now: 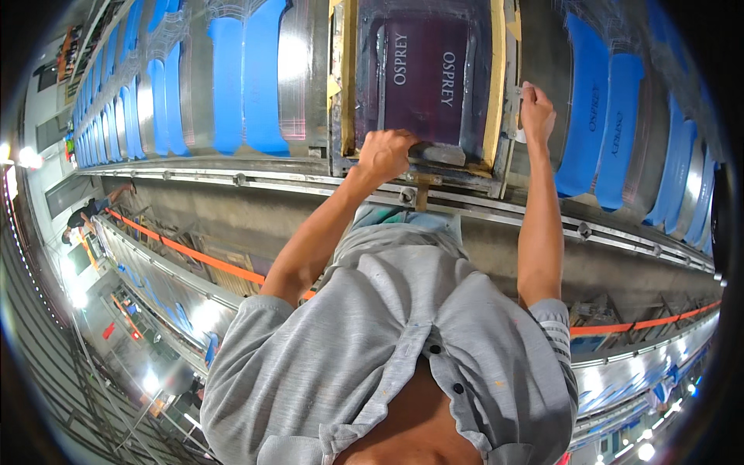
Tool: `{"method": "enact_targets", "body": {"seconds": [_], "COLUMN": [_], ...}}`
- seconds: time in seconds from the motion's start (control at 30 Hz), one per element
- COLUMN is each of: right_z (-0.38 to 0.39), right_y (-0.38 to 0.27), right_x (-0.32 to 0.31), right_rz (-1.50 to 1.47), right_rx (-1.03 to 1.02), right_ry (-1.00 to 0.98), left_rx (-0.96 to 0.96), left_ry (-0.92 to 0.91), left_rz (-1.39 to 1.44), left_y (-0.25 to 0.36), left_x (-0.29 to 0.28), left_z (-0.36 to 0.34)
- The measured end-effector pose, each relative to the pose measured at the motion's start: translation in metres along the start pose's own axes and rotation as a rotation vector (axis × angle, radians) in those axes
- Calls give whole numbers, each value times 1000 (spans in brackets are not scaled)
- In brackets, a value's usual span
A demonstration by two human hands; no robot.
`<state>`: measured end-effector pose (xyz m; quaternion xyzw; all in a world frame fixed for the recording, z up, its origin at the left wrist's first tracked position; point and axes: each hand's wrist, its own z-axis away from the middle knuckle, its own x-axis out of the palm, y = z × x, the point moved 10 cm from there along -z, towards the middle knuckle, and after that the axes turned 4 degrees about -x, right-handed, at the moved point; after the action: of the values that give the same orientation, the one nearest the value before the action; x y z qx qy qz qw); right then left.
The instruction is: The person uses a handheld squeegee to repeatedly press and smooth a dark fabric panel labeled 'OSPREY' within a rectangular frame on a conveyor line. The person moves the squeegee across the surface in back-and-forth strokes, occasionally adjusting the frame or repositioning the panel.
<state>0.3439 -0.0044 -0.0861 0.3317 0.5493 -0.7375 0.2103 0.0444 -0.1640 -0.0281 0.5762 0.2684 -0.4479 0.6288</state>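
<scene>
A screen-printing frame (502, 85) with a dark purple mesh (422, 108) lies in front of me on the long print table. Pale lettering shows through the mesh. My left hand (385, 153) is closed at the near end of the screen, over the end of a squeegee (446, 155); its fingers hide part of the tool. At the frame's right side, my right hand (537, 115) is curled round the outer edge. A small whitish part shows just below its fingers. Blue fabric pieces (248, 85) lie flat on the table left of the frame, with more blue pieces (597, 124) to the right.
A metal rail (287, 180) with round knobs runs along the table's near edge, close to my waist. Behind me, an orange bar (186, 249) edges another long table (170, 283). Another person (85, 217) stands far off at the left.
</scene>
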Motion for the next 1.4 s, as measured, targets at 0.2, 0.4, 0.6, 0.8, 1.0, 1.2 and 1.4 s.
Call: {"method": "enact_targets", "body": {"seconds": [0.2,0.4,0.6,0.8,1.0,1.2,1.4], "right_z": [-38,29,36,28,7,8,10], "right_y": [48,-40,-26,6,35,37,25], "right_x": [-49,-32,19,19,-2,-25,-12], "right_rz": [-281,-418,-439,-588,-556,-284,-147], "right_rx": [-137,-136,-103,-10,11,-44,-114], "right_ry": [167,206,85,86,112,158,214], "left_rx": [-8,15,-38,-3,10,105,154], "left_ry": [9,29,26,14,-1,132,245], "left_rz": [78,101,58,64,94,55,5], "left_y": [39,-3,-31,-22,3,18,-11], "left_x": [40,-39,-37,-31,-13,23,-44], "left_z": [-8,33,52,45,42,63,-5]}}
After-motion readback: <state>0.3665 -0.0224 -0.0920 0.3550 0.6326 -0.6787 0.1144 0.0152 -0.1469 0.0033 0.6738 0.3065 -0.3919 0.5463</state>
